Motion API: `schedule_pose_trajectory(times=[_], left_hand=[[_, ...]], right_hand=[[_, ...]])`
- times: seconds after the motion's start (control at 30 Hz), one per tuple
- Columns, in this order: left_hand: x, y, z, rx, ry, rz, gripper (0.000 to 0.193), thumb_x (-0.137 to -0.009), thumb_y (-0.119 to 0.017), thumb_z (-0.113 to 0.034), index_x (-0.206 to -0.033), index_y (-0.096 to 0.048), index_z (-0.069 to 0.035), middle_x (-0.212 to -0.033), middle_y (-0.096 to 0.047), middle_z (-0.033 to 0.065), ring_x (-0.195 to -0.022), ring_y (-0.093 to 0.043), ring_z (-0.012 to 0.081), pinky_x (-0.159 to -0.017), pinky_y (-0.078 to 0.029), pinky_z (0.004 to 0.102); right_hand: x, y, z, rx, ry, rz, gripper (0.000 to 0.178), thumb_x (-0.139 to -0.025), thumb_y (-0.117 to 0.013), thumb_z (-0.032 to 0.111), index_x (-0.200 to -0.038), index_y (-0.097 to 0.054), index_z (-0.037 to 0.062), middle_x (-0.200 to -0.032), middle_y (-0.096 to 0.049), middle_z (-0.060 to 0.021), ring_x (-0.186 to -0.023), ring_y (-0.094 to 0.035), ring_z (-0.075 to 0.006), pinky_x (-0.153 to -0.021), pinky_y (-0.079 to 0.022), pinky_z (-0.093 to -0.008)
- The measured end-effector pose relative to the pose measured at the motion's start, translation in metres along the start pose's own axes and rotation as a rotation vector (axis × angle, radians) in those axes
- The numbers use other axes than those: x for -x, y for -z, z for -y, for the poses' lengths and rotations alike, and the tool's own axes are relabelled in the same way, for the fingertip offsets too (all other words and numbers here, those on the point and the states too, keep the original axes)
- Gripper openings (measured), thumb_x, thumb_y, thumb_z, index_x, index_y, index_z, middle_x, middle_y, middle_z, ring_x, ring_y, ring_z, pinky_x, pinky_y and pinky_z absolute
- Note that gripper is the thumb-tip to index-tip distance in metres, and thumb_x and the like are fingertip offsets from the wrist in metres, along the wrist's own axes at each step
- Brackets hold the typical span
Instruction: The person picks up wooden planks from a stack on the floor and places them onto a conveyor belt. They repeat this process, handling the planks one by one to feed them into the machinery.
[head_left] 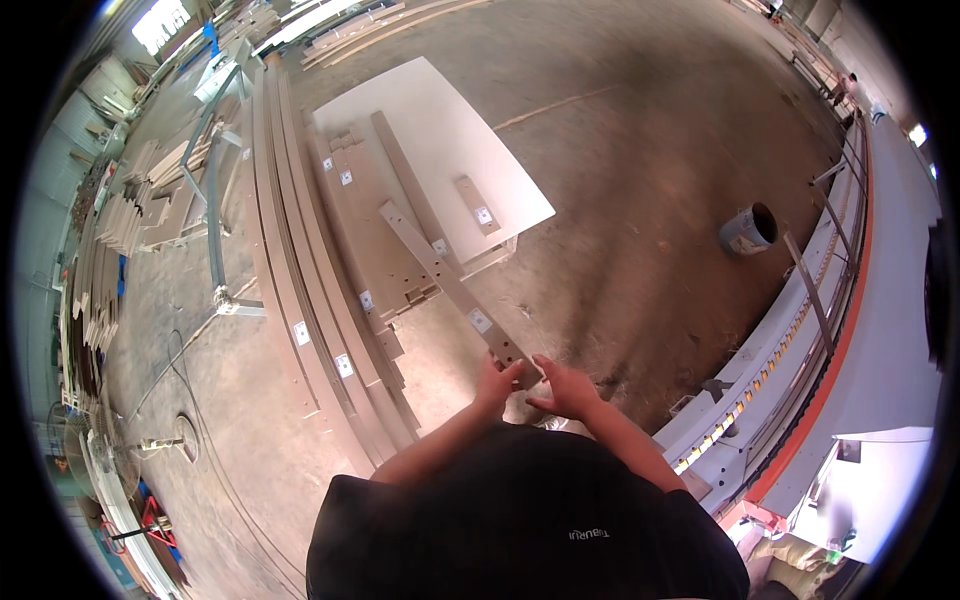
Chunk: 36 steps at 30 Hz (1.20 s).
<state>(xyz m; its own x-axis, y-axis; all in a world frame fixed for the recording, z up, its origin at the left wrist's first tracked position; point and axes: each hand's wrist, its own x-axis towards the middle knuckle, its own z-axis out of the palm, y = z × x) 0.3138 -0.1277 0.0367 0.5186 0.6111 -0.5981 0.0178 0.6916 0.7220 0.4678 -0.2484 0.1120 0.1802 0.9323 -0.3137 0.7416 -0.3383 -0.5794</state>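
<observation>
A long, narrow brown board (458, 295) with drilled holes and a white label stretches away from me at a slant. Its far end lies over a stack of similar brown panels (375, 240). My left hand (495, 382) grips the near end from its left edge. At the right corner of that end is my right hand (568, 388), thumb and fingers apart; whether its fingertips touch the board is hard to make out. Beyond, a second narrow board (405, 170) and a short labelled board (476, 203) rest on a large white sheet (450, 110).
Long stacked brown strips (290, 250) run along my left, beside a grey metal frame (214, 220). To the right stand a bucket (748, 230) and a long machine (800, 385) with an orange edge. A fan (185, 438) and cables are on the left floor.
</observation>
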Motion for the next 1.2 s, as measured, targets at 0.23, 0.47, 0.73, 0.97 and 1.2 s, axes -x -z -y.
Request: schedule_pose_trajectory(times=[0.23, 0.47, 0.73, 0.97, 1.2], left_hand=[[-0.054, 0.098, 0.009, -0.478, -0.291, -0.375, 0.086, -0.069, -0.086, -0.015, -0.141, -0.042, -0.002, -0.118, -0.065, 0.02, -0.107, -0.067, 0.0338, -0.09, -0.057, 0.0424], [-0.159, 0.157, -0.071, -0.983, -0.307, -0.7, 0.08, -0.068, -0.079, -0.023, -0.138, -0.05, 0.001, -0.137, -0.054, 0.0289, -0.128, -0.055, 0.0432, -0.109, -0.047, 0.0492], [-0.264, 0.184, -0.128, -1.176, -0.149, -0.84, 0.079, -0.074, -0.08, -0.037, -0.136, -0.049, 0.001, -0.14, -0.052, 0.0245, -0.132, -0.052, 0.04, -0.107, -0.051, 0.0473], [-0.29, 0.175, -0.12, -1.227, 0.03, -0.771, 0.081, -0.074, -0.083, -0.047, -0.133, -0.05, -0.001, -0.139, -0.055, 0.0205, -0.131, -0.055, 0.0356, -0.105, -0.052, 0.0454], [-0.28, 0.163, -0.123, -1.27, -0.069, -0.763, 0.078, -0.075, -0.082, -0.046, -0.131, -0.051, -0.001, -0.136, -0.057, 0.0209, -0.13, -0.056, 0.0338, -0.104, -0.053, 0.0447]], right_hand=[[0.044, -0.039, -0.051, -0.115, -0.123, -0.019, 0.086, -0.08, -0.08, 0.055, -0.149, -0.048, 0.0135, -0.134, -0.067, -0.0095, -0.105, -0.072, -0.0293, -0.094, -0.056, -0.0436], [0.108, -0.049, -0.074, -0.234, -0.442, -0.051, 0.08, -0.082, -0.081, 0.046, -0.147, -0.049, 0.0128, -0.14, -0.065, -0.007, -0.105, -0.073, -0.0229, -0.095, -0.055, -0.0413], [0.144, -0.055, -0.057, -0.305, -0.592, -0.102, 0.073, -0.082, -0.08, 0.04, -0.143, -0.052, 0.0112, -0.138, -0.066, -0.0084, -0.107, -0.072, -0.0231, -0.097, -0.054, -0.0416], [0.187, -0.076, -0.051, -0.303, -0.774, -0.097, 0.067, -0.084, -0.077, 0.039, -0.141, -0.052, 0.0151, -0.135, -0.067, -0.0043, -0.106, -0.073, -0.0213, -0.097, -0.054, -0.0426], [0.209, -0.093, -0.046, -0.38, -0.838, -0.101, 0.066, -0.084, -0.077, 0.039, -0.141, -0.053, 0.0158, -0.134, -0.068, -0.0029, -0.106, -0.073, -0.0211, -0.094, -0.055, -0.0422]])
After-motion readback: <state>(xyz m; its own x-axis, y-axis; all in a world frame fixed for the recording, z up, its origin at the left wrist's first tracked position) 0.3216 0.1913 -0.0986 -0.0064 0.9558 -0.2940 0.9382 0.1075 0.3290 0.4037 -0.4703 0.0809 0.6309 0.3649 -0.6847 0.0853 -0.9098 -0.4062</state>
